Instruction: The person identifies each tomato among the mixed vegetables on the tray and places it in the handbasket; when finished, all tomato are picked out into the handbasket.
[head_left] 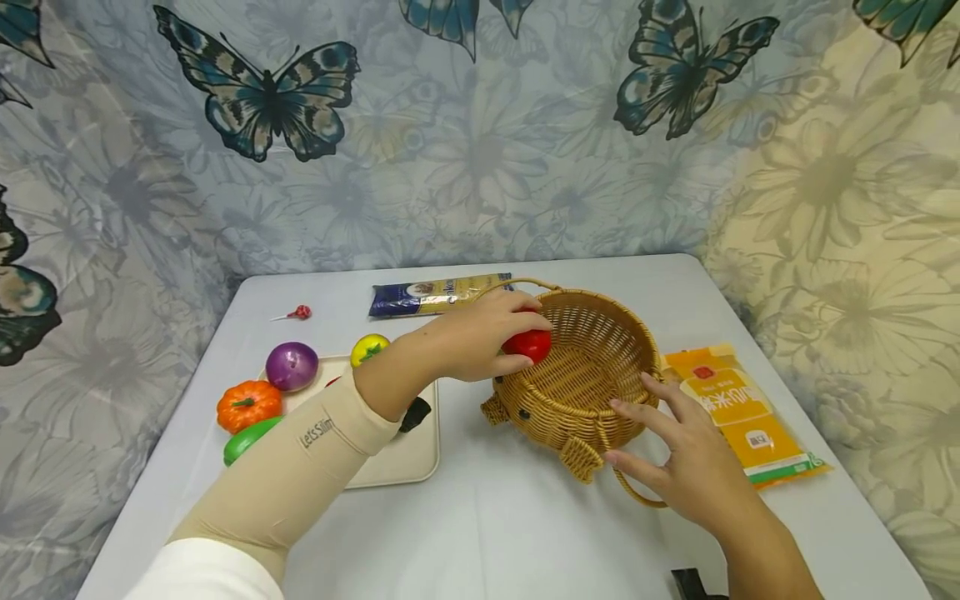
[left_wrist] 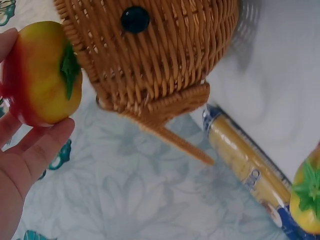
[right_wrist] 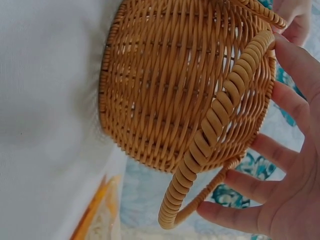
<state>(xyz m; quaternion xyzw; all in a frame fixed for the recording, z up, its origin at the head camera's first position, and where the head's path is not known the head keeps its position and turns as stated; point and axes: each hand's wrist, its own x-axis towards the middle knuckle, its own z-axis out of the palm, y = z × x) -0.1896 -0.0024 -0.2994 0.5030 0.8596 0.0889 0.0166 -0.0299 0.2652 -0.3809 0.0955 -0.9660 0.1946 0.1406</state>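
A red-and-yellow toy tomato (head_left: 534,345) (left_wrist: 47,75) with a green leafy top is in my left hand (head_left: 480,333), fingers and thumb around its sides. It hangs at the left rim of a round wicker basket (head_left: 551,408) that has dark button eyes and woven flaps. My right hand (head_left: 693,467) has its fingers spread, with the fingertips at the basket's near right rim. In the right wrist view, a wrapped wicker handle (right_wrist: 200,145) loops down past those fingers.
Left, around a cream tray (head_left: 420,462), are a purple onion (head_left: 292,367), an orange pumpkin (head_left: 249,405), a green vegetable (head_left: 247,439) and a yellow tomato (head_left: 366,347). A blue-and-gold pasta packet (head_left: 412,298) lies behind; right stands a flat yellow bag (head_left: 757,425). A small red item (head_left: 302,312) sits far left.
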